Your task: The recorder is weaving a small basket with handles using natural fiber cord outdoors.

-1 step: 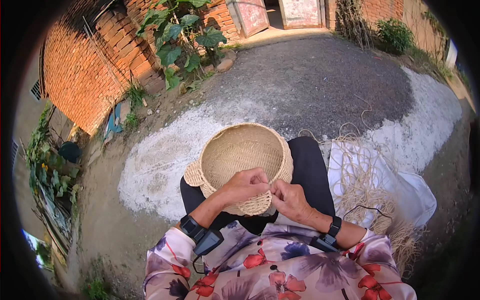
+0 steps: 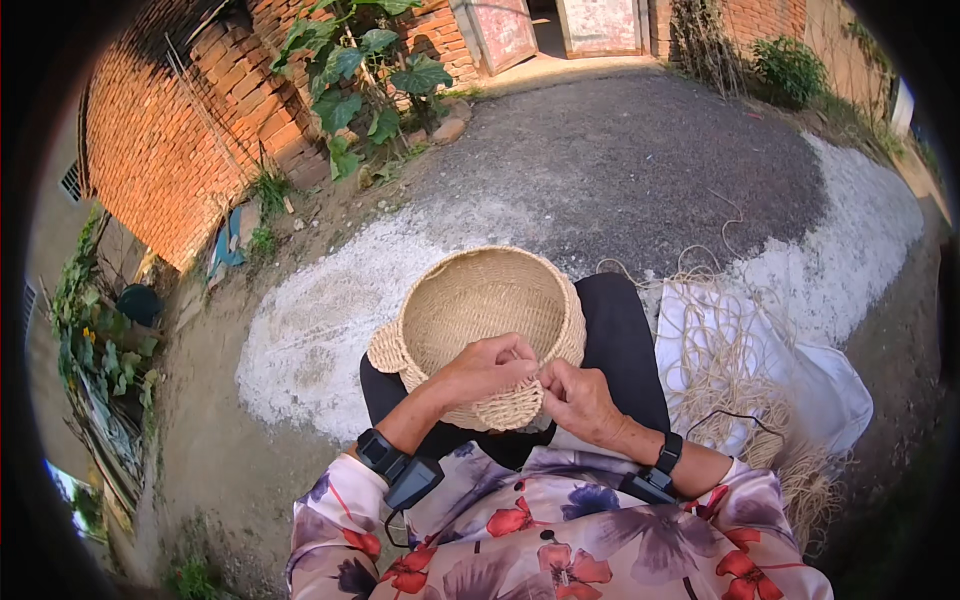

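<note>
A round woven straw basket [image 2: 490,290] rests on my lap, its mouth tipped up and a pale woven interior showing. One braided handle [image 2: 385,348] juts from its left side, and a second handle [image 2: 510,414] is on the near side. Over the near rim lies my left hand [image 2: 490,366], fingers bent and closed; what they pinch is too small to make out. My right hand [image 2: 585,402] is closed at the right end of the near handle, thumb and finger pressed together on it. The two hands' fingertips almost meet there.
To my right, tangled straw cord [image 2: 725,350] lies heaped on a white sheet [image 2: 825,385], with a thin dark cord across it. Dark gravel and white powdery material cover the ground ahead. A brick wall [image 2: 165,150], leafy plants [image 2: 340,110] and open doors [image 2: 600,25] stand beyond.
</note>
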Demonstrator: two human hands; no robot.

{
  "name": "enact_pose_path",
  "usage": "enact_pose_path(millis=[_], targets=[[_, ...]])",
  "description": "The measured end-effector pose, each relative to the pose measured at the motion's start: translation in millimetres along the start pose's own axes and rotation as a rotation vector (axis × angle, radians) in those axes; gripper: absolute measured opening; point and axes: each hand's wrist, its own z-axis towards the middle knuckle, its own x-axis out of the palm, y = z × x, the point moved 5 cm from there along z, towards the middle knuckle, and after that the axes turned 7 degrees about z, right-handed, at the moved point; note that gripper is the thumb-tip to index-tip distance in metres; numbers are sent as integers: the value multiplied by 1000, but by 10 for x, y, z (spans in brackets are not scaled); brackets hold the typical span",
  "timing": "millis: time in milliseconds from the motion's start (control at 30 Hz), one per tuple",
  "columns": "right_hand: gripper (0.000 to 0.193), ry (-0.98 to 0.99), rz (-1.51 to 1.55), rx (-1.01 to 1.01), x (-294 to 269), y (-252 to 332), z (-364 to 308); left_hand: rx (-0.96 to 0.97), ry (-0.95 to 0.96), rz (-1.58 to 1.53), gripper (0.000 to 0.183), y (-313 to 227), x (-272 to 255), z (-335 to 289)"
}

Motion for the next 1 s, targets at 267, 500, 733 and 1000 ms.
enact_pose_path(millis=[267,500,733,1000], targets=[[13,-94,-187,-31,-276,67,-89,46,116,339,66,-125,-54,-328],[12,12,-132,-181,-145,197,-1,143,-2,560,82,-281,72,-468],[11,92,-345,-62,-256,143,-19,140,-26,623,86,-304,159,-504],[15,95,-335,-139,-206,133,-17,188,-149,415,42,-190,-107,-512]])
